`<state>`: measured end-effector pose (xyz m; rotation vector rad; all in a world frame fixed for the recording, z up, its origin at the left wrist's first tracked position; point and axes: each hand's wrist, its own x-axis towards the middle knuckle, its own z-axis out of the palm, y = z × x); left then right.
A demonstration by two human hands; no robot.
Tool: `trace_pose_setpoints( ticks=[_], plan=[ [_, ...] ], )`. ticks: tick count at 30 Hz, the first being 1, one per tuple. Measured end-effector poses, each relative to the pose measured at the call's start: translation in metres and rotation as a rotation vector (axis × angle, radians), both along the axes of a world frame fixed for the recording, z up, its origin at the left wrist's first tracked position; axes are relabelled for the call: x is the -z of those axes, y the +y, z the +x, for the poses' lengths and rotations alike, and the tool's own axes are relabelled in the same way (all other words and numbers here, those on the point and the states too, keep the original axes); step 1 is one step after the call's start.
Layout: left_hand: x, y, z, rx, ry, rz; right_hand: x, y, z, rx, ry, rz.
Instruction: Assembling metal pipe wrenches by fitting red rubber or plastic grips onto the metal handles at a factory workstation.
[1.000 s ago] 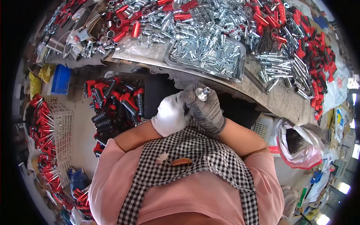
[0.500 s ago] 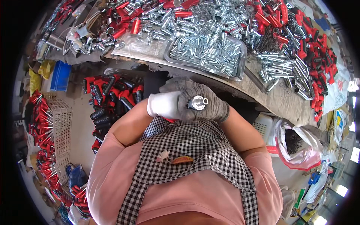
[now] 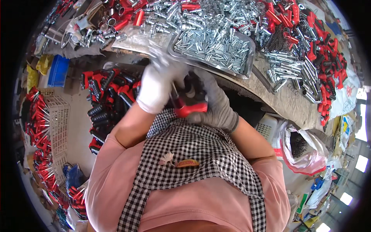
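My right hand (image 3: 218, 102), in a grey knitted glove, is closed round a red-and-black tool handle (image 3: 189, 109) in front of my apron. Its red end points toward me, and the dark part runs up between my hands. My left hand (image 3: 152, 89), in a white glove with greyish fingers, is beside it on the left. Those fingers are smeared by motion, and a silvery blur (image 3: 162, 60) shows at their tips near the bench edge. Whether they grip a metal part cannot be made out.
A metal tray (image 3: 249, 63) of short silver pins stands on the bench before me, among heaps of metal fittings and red parts. Red-and-black handles (image 3: 102, 112) are piled below left, near a plastic crate (image 3: 58, 123). An open bag (image 3: 305, 150) holds dark small pieces at right.
My hands were together round a piece with a silver tubular tip. Now they have parted: the left has moved left and up, and the red-and-black handle shows in the right.
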<state>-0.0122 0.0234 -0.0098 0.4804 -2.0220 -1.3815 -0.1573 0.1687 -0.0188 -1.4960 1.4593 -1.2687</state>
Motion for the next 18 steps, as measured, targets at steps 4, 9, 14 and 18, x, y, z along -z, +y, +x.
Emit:
trace_pose_setpoints(
  ticks=[4, 9, 14, 18],
  plan=[
    [-0.007, -0.012, -0.009, -0.114, 0.560, 1.407, 0.000, 0.029, -0.021, -0.058, 0.699, 0.029],
    [0.070, 0.046, -0.034, -0.038, 0.286, 1.764, 0.013, 0.073, -0.049, 0.156, -0.484, 0.552],
    [0.252, 0.091, -0.128, 0.146, -0.273, 2.118, 0.110, 0.083, -0.048, 0.570, -1.005, 0.773],
    [0.241, 0.110, -0.142, 0.163, -0.423, 1.830, 0.173, 0.077, -0.056, 0.818, -1.016, 0.805]
  ],
)
